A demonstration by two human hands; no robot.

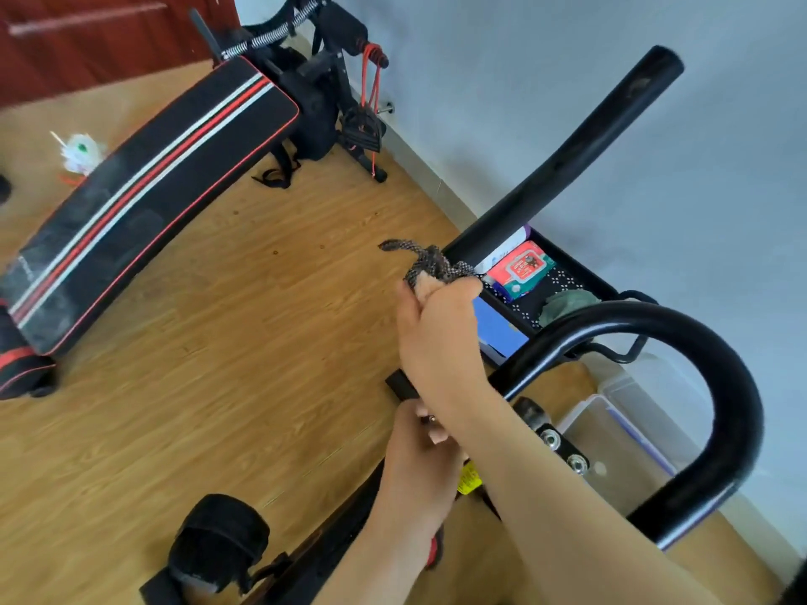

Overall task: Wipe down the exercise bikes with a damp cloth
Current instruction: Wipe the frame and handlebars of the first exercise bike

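Item 1. Right hand (436,338), centre of the frame: fingers clenched round a dark, speckled cloth (430,264). The cloth is bunched against the lower end of a straight black handlebar (563,155), with one loose tail sticking out to the left. The forearm runs down to the lower right of the frame.

Item 2. Left hand (415,469), just below the right and partly hidden under that forearm: fingers curled round a short black bar (399,385), whose squared end shows above the knuckles.

Item 3. Curved black handlebar (738,386), right of the frame, looping from behind the right wrist down toward the lower right.

Item 4. Black basket (581,268), behind the straight handlebar, centre right. It holds a red and green packet (519,268) and a crumpled green rag (567,301).

Item 5. Clear plastic box (620,425), on the floor inside the loop of the curved handlebar.

Item 6. Pedal with black strap (218,539), lower left.

Item 7. Padded black bench (144,185) with red and white stripes, upper left, on the wooden floor (262,320).

Item 8. Grey wall (567,58), upper right.
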